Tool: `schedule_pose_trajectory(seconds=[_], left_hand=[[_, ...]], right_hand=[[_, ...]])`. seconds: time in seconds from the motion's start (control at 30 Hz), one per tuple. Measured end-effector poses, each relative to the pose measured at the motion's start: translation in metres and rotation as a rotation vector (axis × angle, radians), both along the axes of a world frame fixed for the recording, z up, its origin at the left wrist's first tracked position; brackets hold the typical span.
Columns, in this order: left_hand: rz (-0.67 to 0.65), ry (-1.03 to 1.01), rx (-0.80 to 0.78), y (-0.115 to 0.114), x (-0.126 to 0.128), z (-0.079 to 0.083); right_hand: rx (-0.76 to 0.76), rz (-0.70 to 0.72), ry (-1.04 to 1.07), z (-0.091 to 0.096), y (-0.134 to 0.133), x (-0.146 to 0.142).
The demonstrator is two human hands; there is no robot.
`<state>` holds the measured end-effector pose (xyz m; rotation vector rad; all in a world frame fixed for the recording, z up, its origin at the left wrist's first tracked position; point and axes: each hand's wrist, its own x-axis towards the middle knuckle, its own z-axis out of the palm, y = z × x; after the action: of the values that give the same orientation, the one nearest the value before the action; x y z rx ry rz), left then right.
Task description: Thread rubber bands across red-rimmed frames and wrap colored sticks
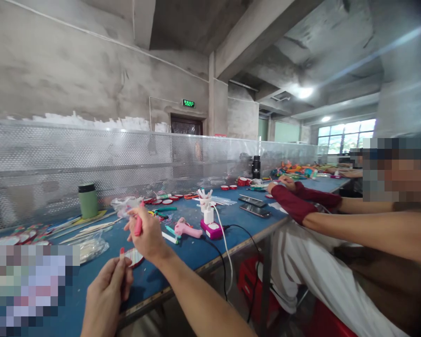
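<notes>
My left hand (107, 292) is closed in a pinch, with the tip of a small red piece (122, 251) standing up from the fingers. Just behind it on the blue table lies a round white disc with a red rim (136, 257), partly covered by the hand. My right hand (149, 236), raised above the table, has its fingers wrapped round a red pen-shaped tool (138, 225); its exact kind cannot be made out. Right of that hand a pink glue gun (187, 229) rests on the table (154, 276), beside a green-and-white stick (170, 238).
A purple power adapter (212, 229) has cables hanging over the table edge. Two phones (254, 209) lie beyond it. A green bottle (88, 201) stands near the mesh partition (126, 159). At right sits a co-worker in maroon sleeves (296, 206).
</notes>
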<state>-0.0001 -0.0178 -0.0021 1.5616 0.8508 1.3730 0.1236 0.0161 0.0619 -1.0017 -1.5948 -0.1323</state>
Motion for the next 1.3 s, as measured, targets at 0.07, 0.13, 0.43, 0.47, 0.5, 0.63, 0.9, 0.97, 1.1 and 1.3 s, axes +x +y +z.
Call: schedule_pose_trajectory(seconds=[0.07,0.13,0.43,0.47,0.5,0.63,0.9,0.97,1.1,1.3], left_hand=[[-0.016,0.041,-0.02,0.0,0.0,0.0],[-0.038,0.102,-0.055,0.0,0.0,0.001],[-0.052,0.208,-0.055,-0.001,0.002,0.007],[-0.042,0.229,-0.056,-0.001,0.002,0.006],[-0.032,0.247,-0.061,0.0,0.003,0.005],[0.002,0.307,-0.062,0.003,0.006,0.004],[0.005,0.302,-0.055,0.006,0.003,0.001],[0.001,0.296,-0.037,0.009,0.003,-0.003],[-0.002,0.313,0.016,0.013,0.003,-0.006],[-0.016,0.271,0.016,0.011,0.004,-0.006]], right_hand=[[0.018,-0.021,-0.05,0.003,0.017,0.003],[-0.002,-0.102,-0.111,0.0,0.033,0.01],[-0.084,-0.285,-0.164,-0.013,0.046,0.024],[-0.088,-0.304,-0.176,-0.013,0.044,0.023],[-0.091,-0.322,-0.191,-0.014,0.044,0.023],[-0.1,-0.39,-0.235,-0.015,0.044,0.021],[-0.119,-0.475,-0.217,-0.013,0.047,0.022],[-0.116,-0.476,-0.222,-0.014,0.048,0.022],[-0.107,-0.476,-0.241,-0.016,0.049,0.021],[-0.107,-0.479,-0.259,-0.014,0.048,0.023]])
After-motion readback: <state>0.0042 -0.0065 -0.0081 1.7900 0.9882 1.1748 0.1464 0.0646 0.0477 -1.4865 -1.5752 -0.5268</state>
